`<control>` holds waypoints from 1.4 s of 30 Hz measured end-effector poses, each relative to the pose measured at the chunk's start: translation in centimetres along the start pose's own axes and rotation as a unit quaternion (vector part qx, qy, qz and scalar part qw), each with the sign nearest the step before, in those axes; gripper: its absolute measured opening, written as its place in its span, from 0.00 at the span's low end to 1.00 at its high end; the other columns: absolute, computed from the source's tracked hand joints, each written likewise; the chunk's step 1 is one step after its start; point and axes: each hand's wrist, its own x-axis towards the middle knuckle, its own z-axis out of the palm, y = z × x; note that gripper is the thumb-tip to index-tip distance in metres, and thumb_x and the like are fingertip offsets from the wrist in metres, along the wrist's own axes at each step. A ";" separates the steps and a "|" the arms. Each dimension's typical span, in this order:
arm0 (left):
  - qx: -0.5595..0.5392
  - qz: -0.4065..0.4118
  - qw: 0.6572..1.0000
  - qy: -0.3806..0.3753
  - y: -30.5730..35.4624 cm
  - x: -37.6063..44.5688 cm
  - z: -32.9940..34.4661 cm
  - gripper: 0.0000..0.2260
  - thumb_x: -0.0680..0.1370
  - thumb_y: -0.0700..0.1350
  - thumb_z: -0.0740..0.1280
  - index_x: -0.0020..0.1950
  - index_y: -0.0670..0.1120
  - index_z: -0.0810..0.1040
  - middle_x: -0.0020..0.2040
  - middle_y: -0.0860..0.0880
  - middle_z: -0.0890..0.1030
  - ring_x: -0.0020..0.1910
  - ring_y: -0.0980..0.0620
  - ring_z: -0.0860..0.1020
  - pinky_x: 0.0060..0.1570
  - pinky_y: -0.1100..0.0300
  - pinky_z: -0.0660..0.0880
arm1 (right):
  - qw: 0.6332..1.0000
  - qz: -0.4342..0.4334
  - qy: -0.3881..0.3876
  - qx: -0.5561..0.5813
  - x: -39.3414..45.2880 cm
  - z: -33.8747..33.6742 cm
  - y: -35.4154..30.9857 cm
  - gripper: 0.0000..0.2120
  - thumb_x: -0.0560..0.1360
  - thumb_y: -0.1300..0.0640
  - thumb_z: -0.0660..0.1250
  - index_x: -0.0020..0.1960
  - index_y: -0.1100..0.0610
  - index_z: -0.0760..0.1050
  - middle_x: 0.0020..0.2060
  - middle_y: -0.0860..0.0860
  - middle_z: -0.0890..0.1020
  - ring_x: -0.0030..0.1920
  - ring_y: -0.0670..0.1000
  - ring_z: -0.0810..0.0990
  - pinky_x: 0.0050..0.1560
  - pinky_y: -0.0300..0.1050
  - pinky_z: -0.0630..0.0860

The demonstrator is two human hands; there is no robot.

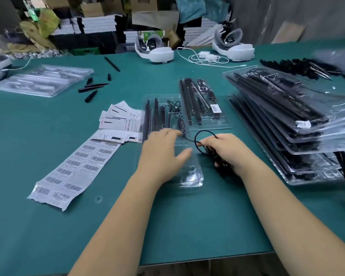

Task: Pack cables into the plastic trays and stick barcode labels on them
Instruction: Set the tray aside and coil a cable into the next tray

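A clear plastic tray (189,176) lies in front of me on the green table, with black rods and a small controller in its far half. My left hand (163,152) rests flat on the tray, fingers spread. My right hand (229,150) sits just right of the tray, closed around a coiled black cable (207,144) whose loop sticks up past my fingers. A sheet of barcode labels (74,170) lies to the left. A filled tray with a barcode label (205,108) sits behind.
Filled trays (287,120) are stacked at the right. Empty trays (42,80) lie far left, with loose black parts (94,88) beside them. Printed cards (120,120) fan out left of the tray. White headsets (155,50) and a white cable sit at the back.
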 end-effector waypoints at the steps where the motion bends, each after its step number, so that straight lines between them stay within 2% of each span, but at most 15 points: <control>1: 0.010 0.031 0.999 -0.030 0.3 -0.1 0.3 0.26 0.77 0.62 0.60 0.72 0.52 0.66 0.72 0.52 0.68 0.70 0.49 0.64 0.68 0.52 0.61 | 1.000 0.008 -0.002 0.014 0.0 -0.1 -0.1 0.08 0.73 0.53 0.68 0.42 0.55 0.82 0.31 0.49 0.73 0.27 0.47 0.70 0.21 0.34 0.67; 5: 0.068 0.015 0.994 -0.085 0.6 0.0 1.3 0.29 0.78 0.63 0.55 0.76 0.55 0.58 0.75 0.53 0.61 0.71 0.48 0.59 0.68 0.51 0.56 | 0.996 0.051 0.020 0.067 0.5 -0.4 -0.3 0.10 0.74 0.52 0.67 0.37 0.53 0.82 0.34 0.49 0.76 0.33 0.48 0.71 0.24 0.35 0.68; 11: 0.122 -0.024 0.990 -0.065 1.2 0.1 1.3 0.28 0.76 0.67 0.55 0.73 0.58 0.63 0.67 0.51 0.66 0.64 0.45 0.64 0.61 0.49 0.61 | 0.993 0.069 0.041 0.091 0.9 -0.6 -0.1 0.13 0.73 0.50 0.68 0.33 0.54 0.82 0.36 0.50 0.75 0.34 0.49 0.70 0.25 0.38 0.68; 13: 0.120 -0.038 0.990 -0.069 1.5 0.2 1.2 0.27 0.76 0.68 0.54 0.73 0.59 0.63 0.67 0.50 0.66 0.64 0.45 0.64 0.62 0.49 0.61 | 0.993 0.064 0.041 0.091 0.8 -0.5 -0.1 0.10 0.73 0.50 0.68 0.37 0.54 0.81 0.36 0.51 0.75 0.34 0.49 0.71 0.27 0.39 0.68; 15: 0.103 -0.053 0.987 -0.108 1.6 0.3 1.0 0.28 0.76 0.67 0.55 0.74 0.59 0.60 0.69 0.50 0.64 0.66 0.45 0.62 0.63 0.48 0.60 | 0.994 0.054 0.038 0.084 0.7 -0.5 -0.1 0.08 0.72 0.51 0.68 0.40 0.55 0.81 0.35 0.50 0.75 0.33 0.49 0.71 0.28 0.40 0.68; 18: 0.070 -0.062 0.974 -0.208 1.6 1.4 -0.1 0.29 0.77 0.65 0.58 0.76 0.58 0.59 0.72 0.48 0.61 0.71 0.44 0.58 0.66 0.45 0.60 | 0.995 0.044 0.033 0.081 0.7 -0.6 -0.1 0.09 0.70 0.52 0.68 0.34 0.52 0.81 0.29 0.47 0.77 0.30 0.47 0.71 0.29 0.41 0.67; 21: 0.065 -0.016 0.990 -0.123 2.2 3.3 -0.6 0.20 0.78 0.58 0.61 0.70 0.58 0.69 0.69 0.49 0.70 0.66 0.43 0.65 0.63 0.46 0.66 | 0.995 0.034 0.022 0.096 0.8 -0.6 -0.1 0.08 0.69 0.53 0.68 0.32 0.52 0.80 0.29 0.48 0.76 0.29 0.47 0.70 0.28 0.40 0.66; 24: -0.097 0.057 0.992 -0.055 2.7 3.5 0.3 0.10 0.78 0.49 0.65 0.58 0.53 0.80 0.56 0.54 0.81 0.53 0.52 0.74 0.57 0.55 0.72 | 0.992 0.020 0.030 0.119 0.8 -0.4 -0.2 0.04 0.70 0.55 0.68 0.38 0.54 0.78 0.29 0.49 0.76 0.27 0.46 0.71 0.24 0.35 0.65; 28: -0.339 -0.038 0.938 -0.060 1.2 3.3 0.9 0.06 0.78 0.46 0.67 0.42 0.50 0.82 0.37 0.57 0.83 0.40 0.57 0.79 0.45 0.65 0.75 | 0.956 -0.023 0.171 0.236 1.1 -1.1 -0.3 0.04 0.70 0.56 0.66 0.39 0.53 0.79 0.29 0.45 0.77 0.26 0.43 0.72 0.24 0.34 0.68; 30: -0.386 -0.101 0.913 -0.089 1.1 4.1 0.8 0.13 0.78 0.40 0.64 0.34 0.48 0.80 0.31 0.56 0.81 0.36 0.54 0.76 0.41 0.66 0.73 | 0.946 -0.076 0.264 0.169 1.2 -1.8 0.0 0.04 0.73 0.57 0.63 0.44 0.51 0.76 0.34 0.44 0.75 0.28 0.38 0.72 0.30 0.33 0.69; 32: -0.442 -0.162 0.872 -0.132 1.2 4.7 0.3 0.17 0.76 0.36 0.62 0.27 0.46 0.77 0.27 0.53 0.78 0.35 0.52 0.74 0.42 0.65 0.72 | 0.944 -0.129 0.301 0.045 1.4 -2.0 0.5 0.12 0.75 0.60 0.60 0.57 0.52 0.71 0.44 0.46 0.73 0.34 0.39 0.71 0.36 0.34 0.67; 34: -0.556 -0.156 0.813 -0.067 0.8 4.4 0.1 0.12 0.73 0.38 0.63 0.30 0.46 0.76 0.30 0.53 0.78 0.35 0.54 0.75 0.44 0.65 0.73 | 0.952 -0.115 0.272 -0.084 1.6 -1.8 0.7 0.25 0.75 0.64 0.60 0.70 0.53 0.62 0.57 0.51 0.68 0.39 0.42 0.70 0.42 0.39 0.65; 36: -0.634 -0.091 0.767 -0.038 -0.2 3.6 0.0 0.15 0.76 0.37 0.59 0.31 0.48 0.76 0.31 0.54 0.78 0.34 0.57 0.75 0.42 0.67 0.74 | 0.942 -0.092 0.231 -0.225 1.6 -1.6 1.0 0.32 0.74 0.67 0.62 0.74 0.54 0.56 0.65 0.56 0.61 0.49 0.51 0.71 0.50 0.46 0.66; 39: -0.609 -0.070 0.789 -0.046 -0.5 3.5 0.5 0.16 0.76 0.42 0.60 0.30 0.51 0.76 0.32 0.55 0.77 0.35 0.56 0.74 0.42 0.66 0.73 | 0.894 -0.170 0.231 -0.344 1.1 -1.1 0.9 0.31 0.71 0.68 0.64 0.72 0.56 0.63 0.70 0.57 0.62 0.67 0.59 0.60 0.67 0.51 0.59; 42: -0.597 -0.098 0.795 -0.043 -0.5 4.3 0.7 0.15 0.74 0.46 0.62 0.28 0.53 0.77 0.30 0.57 0.76 0.34 0.57 0.74 0.42 0.63 0.72 | 0.895 -0.305 0.157 -0.286 0.2 -0.5 0.3 0.25 0.68 0.67 0.63 0.65 0.59 0.74 0.62 0.54 0.74 0.64 0.53 0.66 0.68 0.43 0.59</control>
